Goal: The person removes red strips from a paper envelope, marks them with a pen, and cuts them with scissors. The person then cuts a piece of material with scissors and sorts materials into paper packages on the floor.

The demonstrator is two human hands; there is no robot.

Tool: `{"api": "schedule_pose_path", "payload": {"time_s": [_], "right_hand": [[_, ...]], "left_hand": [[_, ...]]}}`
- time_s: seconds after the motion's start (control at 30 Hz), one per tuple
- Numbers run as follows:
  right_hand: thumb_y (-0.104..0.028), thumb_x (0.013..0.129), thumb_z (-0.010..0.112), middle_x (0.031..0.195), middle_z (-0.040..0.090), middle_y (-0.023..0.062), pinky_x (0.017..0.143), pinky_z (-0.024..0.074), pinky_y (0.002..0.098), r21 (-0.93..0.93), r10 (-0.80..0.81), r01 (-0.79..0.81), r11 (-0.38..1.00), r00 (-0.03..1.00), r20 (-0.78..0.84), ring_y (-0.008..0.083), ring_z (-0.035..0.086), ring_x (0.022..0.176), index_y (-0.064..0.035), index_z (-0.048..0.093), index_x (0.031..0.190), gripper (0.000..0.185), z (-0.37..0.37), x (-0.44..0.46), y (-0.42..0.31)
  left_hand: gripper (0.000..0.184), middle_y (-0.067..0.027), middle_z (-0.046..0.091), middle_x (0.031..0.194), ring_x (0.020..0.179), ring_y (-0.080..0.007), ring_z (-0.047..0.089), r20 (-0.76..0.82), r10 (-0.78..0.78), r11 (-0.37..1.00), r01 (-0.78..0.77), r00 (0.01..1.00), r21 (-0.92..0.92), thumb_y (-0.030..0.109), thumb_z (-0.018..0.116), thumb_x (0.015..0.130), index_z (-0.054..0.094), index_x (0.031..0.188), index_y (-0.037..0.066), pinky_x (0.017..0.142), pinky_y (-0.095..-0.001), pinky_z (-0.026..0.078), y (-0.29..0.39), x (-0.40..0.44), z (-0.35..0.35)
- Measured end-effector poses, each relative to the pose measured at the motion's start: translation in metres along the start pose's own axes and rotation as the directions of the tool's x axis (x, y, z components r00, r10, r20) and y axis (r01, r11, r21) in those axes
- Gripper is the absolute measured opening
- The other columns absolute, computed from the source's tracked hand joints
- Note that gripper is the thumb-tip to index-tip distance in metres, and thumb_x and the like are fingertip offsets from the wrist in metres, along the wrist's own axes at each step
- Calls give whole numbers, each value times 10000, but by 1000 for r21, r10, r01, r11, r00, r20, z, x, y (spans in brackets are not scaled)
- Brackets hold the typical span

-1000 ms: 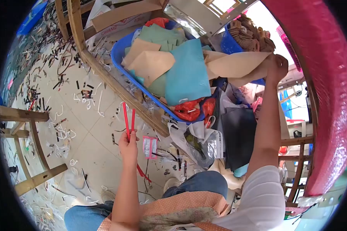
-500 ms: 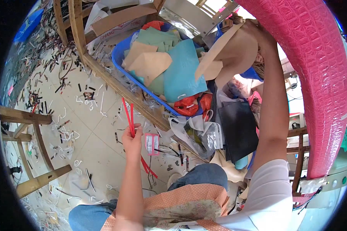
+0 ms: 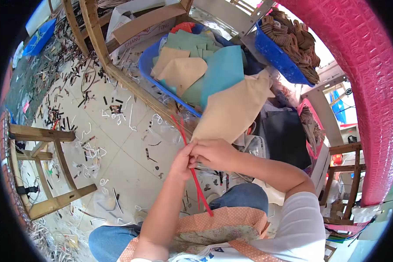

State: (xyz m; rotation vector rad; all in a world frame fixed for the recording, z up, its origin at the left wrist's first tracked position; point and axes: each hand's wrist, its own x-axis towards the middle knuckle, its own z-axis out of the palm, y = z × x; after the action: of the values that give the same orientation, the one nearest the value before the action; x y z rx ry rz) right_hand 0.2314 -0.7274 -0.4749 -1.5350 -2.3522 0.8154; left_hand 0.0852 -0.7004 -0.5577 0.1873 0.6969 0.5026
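Note:
My left hand is closed around thin red strips, whose ends stick out above and below the fist. Right beside it, touching it, my right hand pinches the near corner of a large tan sheet, perhaps leather or stiff cloth. The sheet stretches away from my fingers and overlaps a teal sheet. That teal piece lies with green and tan pieces in a blue basin. Where the two hands meet, my fingertips are partly hidden.
A second blue basin holds brown bundles. Black sheets lie to the right, below a hanging pink embossed roll. Wooden frames stand at left, and a wooden rail edges the basin. Scraps litter the tiled floor.
My right hand has come down from the upper right to my left hand, bringing the tan sheet. My left hand has shifted slightly right, still with the red strips. The view has moved a little.

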Motion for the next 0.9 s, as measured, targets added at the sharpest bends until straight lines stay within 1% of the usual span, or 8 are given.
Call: {"api": "schedule_pose_path", "payload": {"time_s": [0.1,0.17,0.27,0.37,0.43,0.67,0.8,0.9], "right_hand": [[-134,795,659,1009,646,73,790,497,361,333,131,-146,931,989,67,240,645,876,-81,630,1022,234,-22,-8,20],[-138,762,697,1019,645,124,814,495,373,62,142,-128,990,867,-478,278,626,941,-57,636,1029,286,-28,-15,80],[-170,762,668,1024,610,154,874,435,432,-402,-126,-282,871,663,-738,384,553,968,-52,597,1057,325,-116,0,159],[-222,743,681,1005,632,154,855,450,455,-601,-229,-354,716,694,-682,367,577,967,-94,657,1011,298,-173,14,203],[-308,700,724,898,656,159,735,487,424,-593,311,-391,704,920,-237,331,617,857,-84,704,888,293,-182,22,228],[-347,768,666,842,666,155,703,500,404,-283,358,-635,719,687,-632,337,637,849,-96,715,825,263,-164,39,264],[-355,836,577,945,671,155,770,499,453,-174,533,-852,494,455,-714,343,640,913,-119,706,898,276,-174,24,285],[-369,850,567,994,671,143,816,484,468,-151,541,-902,404,369,-756,351,631,952,-129,691,970,296,-178,16,301]], "left_hand": [[192,61,524,646,458,-14,353,-136,106,987,-87,985,139,256,702,833,600,851,94,397,-178,232,2,-7,9],[150,62,536,632,457,-6,362,-221,187,971,-145,957,193,191,718,817,619,854,85,400,-178,230,1,-8,13],[174,2,631,735,514,-23,482,-268,290,937,-215,919,276,155,724,813,639,906,35,447,-183,341,-3,-4,8],[186,38,577,665,471,-3,395,-253,426,872,-319,869,372,197,746,800,607,821,75,404,-180,238,-5,-8,21],[180,7,620,706,523,-30,485,-247,436,869,-334,865,365,155,752,791,623,842,41,446,-186,332,-8,-10,24],[158,9,638,718,614,-55,534,-36,509,649,-357,860,672,95,743,785,686,883,-14,551,-219,447,10,-34,28],[206,-11,644,787,657,-70,550,-38,402,683,-272,915,678,67,745,766,658,936,-10,589,-240,470,34,-66,25],[235,-32,633,776,665,-185,628,-59,716,698,-709,696,101,111,735,738,583,909,54,626,-300,533,60,-95,-30]]}}
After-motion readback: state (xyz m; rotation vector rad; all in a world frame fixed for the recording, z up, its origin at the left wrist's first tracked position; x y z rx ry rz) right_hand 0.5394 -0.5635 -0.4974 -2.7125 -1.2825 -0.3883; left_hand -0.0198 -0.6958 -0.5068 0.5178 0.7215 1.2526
